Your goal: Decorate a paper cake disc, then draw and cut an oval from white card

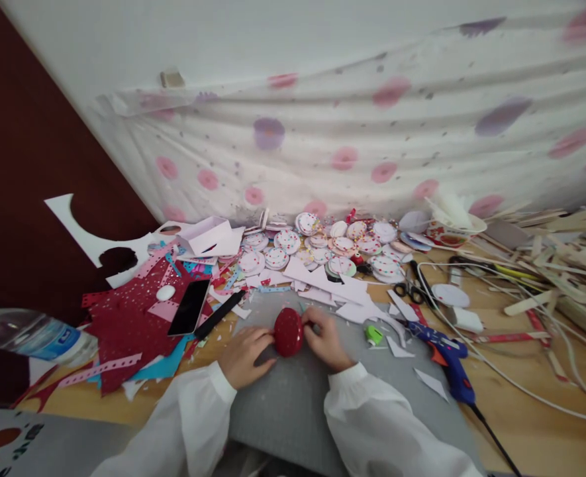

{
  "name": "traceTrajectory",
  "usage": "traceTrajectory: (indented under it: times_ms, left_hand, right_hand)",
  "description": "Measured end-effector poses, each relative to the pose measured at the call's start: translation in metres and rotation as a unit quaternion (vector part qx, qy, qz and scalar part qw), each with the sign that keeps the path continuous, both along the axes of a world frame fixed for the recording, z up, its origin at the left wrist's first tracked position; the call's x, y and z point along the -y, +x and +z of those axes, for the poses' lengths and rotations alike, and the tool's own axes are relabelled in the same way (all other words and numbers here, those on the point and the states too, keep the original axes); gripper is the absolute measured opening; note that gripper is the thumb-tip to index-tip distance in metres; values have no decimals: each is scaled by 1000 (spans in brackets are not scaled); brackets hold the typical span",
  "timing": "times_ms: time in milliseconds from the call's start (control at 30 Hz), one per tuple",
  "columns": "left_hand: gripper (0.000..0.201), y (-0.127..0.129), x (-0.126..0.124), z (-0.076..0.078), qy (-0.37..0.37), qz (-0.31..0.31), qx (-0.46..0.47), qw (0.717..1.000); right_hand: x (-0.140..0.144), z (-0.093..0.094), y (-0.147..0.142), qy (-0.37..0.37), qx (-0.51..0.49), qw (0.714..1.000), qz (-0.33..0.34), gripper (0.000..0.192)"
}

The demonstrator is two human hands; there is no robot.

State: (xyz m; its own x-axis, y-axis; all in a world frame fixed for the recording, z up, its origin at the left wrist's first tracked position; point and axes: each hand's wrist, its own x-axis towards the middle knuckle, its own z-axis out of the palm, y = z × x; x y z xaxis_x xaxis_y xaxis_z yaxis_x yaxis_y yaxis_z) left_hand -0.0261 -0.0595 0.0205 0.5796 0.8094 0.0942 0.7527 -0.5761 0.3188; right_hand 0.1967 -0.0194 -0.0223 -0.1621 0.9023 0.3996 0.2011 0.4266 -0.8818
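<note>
A dark red oval piece (289, 332) with small pale dots stands over the grey mat, between my two hands. My left hand (245, 356) lies at its left edge, fingertips against it and the thumb stretched out below. On the other side, my right hand (325, 339) has its fingers curled and pinched at the right edge of the piece. Whether the right fingers also hold something small is hidden. Beneath both hands lies the grey mat (283, 411). A small bright green object (373, 334) is to the right of my right hand.
Dotted paper discs (287, 241) are heaped at the back, with white paper scraps (322, 281) before them. Leftward are a phone (189, 307), red sheets (134, 331) and a water bottle (34, 334). A blue glue gun (446, 364), scissors (409, 291), a cable and wooden sticks (571, 265) lie rightward.
</note>
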Motion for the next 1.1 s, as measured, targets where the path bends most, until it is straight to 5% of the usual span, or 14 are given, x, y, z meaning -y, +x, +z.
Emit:
traceTrajectory:
  times_ms: [100, 267, 600, 833, 1100]
  left_hand:
    - [41, 3, 6, -4, 16, 19, 9, 1000]
    - [102, 31, -2, -17, 39, 50, 64, 996]
    - [80, 43, -7, -19, 63, 60, 80, 993]
    - [83, 47, -9, -19, 50, 48, 62, 996]
    - [114, 38, -15, -22, -12, -2, 34, 999]
  right_hand:
    - [-1, -1, 6, -4, 48, 999, -1, 16]
    - [1, 5, 12, 3, 140, 988, 71, 17]
    - [2, 13, 14, -41, 276, 959, -54, 19]
    - [4, 19, 13, -49, 307, 950, -31, 20]
    - [8, 19, 4, -18, 323, 946, 9, 9]
